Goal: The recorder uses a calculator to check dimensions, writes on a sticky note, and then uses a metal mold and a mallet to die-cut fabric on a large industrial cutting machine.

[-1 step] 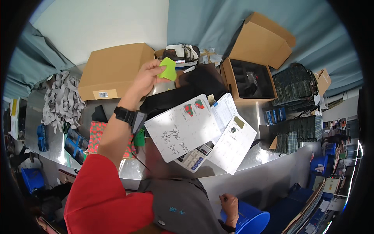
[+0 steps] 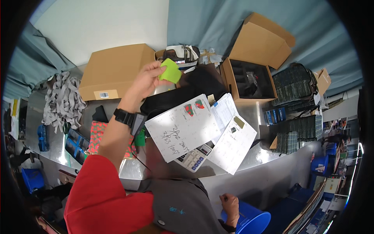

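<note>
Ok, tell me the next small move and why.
Perhaps bring the right hand up to the free side of the green piece: the left hand pinches only its left side, while the right hand is low beside the blue bin.

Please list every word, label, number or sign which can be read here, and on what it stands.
I describe the writing without copying it.
Large white sheet: big black handwriting.
Grey apron: small blue characters.
Closed carton: barcode label, print too small to read.
Calculator: key marks too small.
Green piece in the left hand: no writing visible.
</note>
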Motion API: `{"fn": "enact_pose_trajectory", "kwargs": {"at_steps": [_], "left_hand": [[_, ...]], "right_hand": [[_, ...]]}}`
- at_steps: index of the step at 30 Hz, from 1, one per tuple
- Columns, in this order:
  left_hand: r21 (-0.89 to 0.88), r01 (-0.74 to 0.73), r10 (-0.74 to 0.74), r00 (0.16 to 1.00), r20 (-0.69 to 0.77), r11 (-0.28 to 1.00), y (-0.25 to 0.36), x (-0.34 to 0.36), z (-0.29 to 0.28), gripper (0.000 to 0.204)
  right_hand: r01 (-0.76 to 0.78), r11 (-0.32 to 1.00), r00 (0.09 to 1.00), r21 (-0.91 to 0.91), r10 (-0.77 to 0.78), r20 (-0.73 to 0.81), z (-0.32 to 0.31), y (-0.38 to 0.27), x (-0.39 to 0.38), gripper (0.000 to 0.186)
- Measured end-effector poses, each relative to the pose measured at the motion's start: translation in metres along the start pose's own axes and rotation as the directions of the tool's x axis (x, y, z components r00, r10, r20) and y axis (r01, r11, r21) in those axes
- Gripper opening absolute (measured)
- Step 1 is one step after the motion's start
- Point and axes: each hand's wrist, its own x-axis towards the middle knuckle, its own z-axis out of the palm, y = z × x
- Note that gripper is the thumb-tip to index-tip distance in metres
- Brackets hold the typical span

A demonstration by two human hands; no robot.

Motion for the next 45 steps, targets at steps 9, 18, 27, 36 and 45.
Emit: {"fn": "enact_pose_trajectory", "kwargs": {"at_steps": [9, 18, 27, 36, 45], "left_hand": [[-0.291, 0.537, -0.319, 0.770, 0.553, 0.792, -0.092, -0.054, 0.128, 0.039], [0.286, 0.404, -0.478, 0.533, 0.698, 0.869, -0.171, -0.141, 0.316, 0.027], [0.376, -0.715, -0.193, 0.327, 0.925, 0.589, -0.251, -0.200, 0.443, 0.016], [0.360, -0.752, -0.251, 0.262, 0.932, 0.552, -0.367, -0.230, 0.602, 0.007], [0.300, -0.762, -0.236, 0.197, 0.952, 0.573, -0.459, -0.226, 0.736, 0.012]], "right_hand": [[0.168, 0.985, 0.940, -0.030, -0.170, -0.296, -0.049, -0.027, 0.003, 0.039], [0.154, 0.764, 0.765, 0.626, 0.308, -0.565, -0.114, -0.047, -0.031, 0.012], [0.074, 0.592, 0.750, 0.803, 0.497, -0.436, -0.111, 0.069, -0.053, 0.040], [0.071, 0.425, 0.755, 0.903, 0.569, -0.327, -0.132, 0.259, -0.090, 0.024], [0.218, -0.221, 0.794, 0.951, 0.607, -0.041, -0.187, 0.399, -0.081, 0.024]]}}
